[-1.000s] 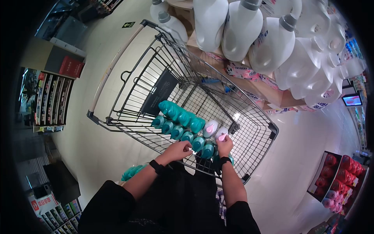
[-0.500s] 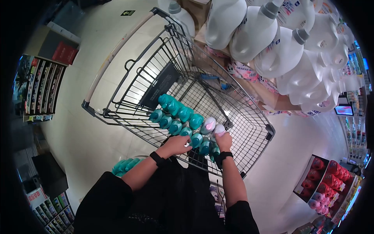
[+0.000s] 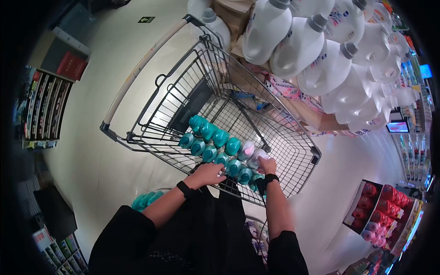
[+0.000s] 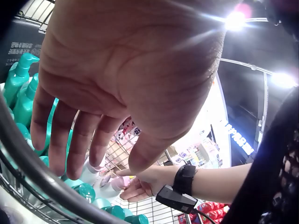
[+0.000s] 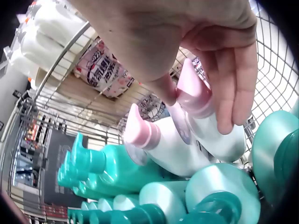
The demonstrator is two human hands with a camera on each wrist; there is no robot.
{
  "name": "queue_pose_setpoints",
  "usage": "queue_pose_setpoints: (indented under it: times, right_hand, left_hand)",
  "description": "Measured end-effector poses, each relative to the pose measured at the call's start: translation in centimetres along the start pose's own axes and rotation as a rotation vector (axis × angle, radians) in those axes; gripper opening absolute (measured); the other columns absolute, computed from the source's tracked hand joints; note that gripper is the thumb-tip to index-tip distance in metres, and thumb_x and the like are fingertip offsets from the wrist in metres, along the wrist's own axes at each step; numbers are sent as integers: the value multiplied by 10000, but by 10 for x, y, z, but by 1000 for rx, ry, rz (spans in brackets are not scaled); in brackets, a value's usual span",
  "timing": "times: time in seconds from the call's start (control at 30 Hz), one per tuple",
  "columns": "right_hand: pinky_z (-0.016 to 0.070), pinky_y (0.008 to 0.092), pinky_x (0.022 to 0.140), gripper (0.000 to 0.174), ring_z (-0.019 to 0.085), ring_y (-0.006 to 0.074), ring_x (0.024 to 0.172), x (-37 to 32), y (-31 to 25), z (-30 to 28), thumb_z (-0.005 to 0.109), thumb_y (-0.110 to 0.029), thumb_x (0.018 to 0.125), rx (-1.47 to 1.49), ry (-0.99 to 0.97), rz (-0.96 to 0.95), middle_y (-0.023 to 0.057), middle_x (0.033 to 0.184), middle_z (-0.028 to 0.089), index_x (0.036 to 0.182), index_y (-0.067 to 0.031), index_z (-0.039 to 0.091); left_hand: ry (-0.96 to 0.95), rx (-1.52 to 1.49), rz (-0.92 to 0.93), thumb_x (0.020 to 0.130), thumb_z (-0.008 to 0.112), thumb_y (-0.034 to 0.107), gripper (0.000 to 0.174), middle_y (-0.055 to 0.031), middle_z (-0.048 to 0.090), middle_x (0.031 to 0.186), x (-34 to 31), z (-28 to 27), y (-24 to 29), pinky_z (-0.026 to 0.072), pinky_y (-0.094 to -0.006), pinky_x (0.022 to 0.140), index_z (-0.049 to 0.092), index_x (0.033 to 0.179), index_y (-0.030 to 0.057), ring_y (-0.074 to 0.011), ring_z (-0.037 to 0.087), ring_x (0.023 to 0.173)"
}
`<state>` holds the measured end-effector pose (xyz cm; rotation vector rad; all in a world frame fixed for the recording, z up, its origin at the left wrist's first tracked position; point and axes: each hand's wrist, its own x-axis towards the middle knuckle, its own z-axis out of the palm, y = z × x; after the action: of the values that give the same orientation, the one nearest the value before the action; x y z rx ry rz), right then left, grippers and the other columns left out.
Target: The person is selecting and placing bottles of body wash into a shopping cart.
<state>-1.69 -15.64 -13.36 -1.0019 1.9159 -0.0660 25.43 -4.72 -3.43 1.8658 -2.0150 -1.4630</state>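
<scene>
My right hand (image 3: pixel 268 166) holds a white bottle (image 5: pixel 217 140) with a pink pump head (image 5: pixel 192 91), thumb on one side and fingers on the other in the right wrist view. A second white bottle (image 5: pixel 175 144) with a pink pump leans beside it. Rows of teal pump bottles (image 3: pixel 220 138) and darker-capped teal bottles (image 3: pixel 209 154) stand next to them in the shopping cart (image 3: pixel 133 75). My left hand (image 3: pixel 208 174) hovers near the cart's close rim, fingers extended and empty, above the nearest teal row. The left wrist view shows its palm (image 4: pixel 131 60).
Large white jugs (image 3: pixel 323 64) crowd a display right beside the cart's far side. More teal bottles (image 3: pixel 146 200) sit low by my left side. A rack of red bottles (image 3: pixel 382 201) stands at right, a shelf unit (image 3: pixel 46 105) at left.
My right hand has stayed at the pink-topped bottle and now covers more of its pump. The head view has shifted slightly. My left hand stays near the same row.
</scene>
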Motion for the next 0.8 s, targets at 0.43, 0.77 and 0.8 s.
queue_pose_setpoints:
  times: [0.43,0.77,0.8]
  right_hand:
    - [540,266,588,194,654,158,637,-148,31,-4,588,-100,951,1188,354,-213,118,755,680,945,77,669]
    - [508,261,560,317,626,121,601,-298,80,92,615,-201,973,1588,1135,300,75,680,658,785,47,678]
    - [495,260,548,317,606,110,586,-308,80,104,623,-212,970,1633,1228,365,63,650,643,783,39,671]
  left_hand:
    - [-494,154,571,820,715,330,379,-128,712,901,142,-16,96,534,-406,744,654,1055,39,-314,689,857]
    - [-1143,282,776,880,706,244,294,-125,723,915,157,97,175,535,-320,783,655,1039,2,-208,688,838]
    - [-1188,342,790,879,708,236,290,-116,723,903,158,108,175,533,-313,781,655,1037,-2,-189,685,829]
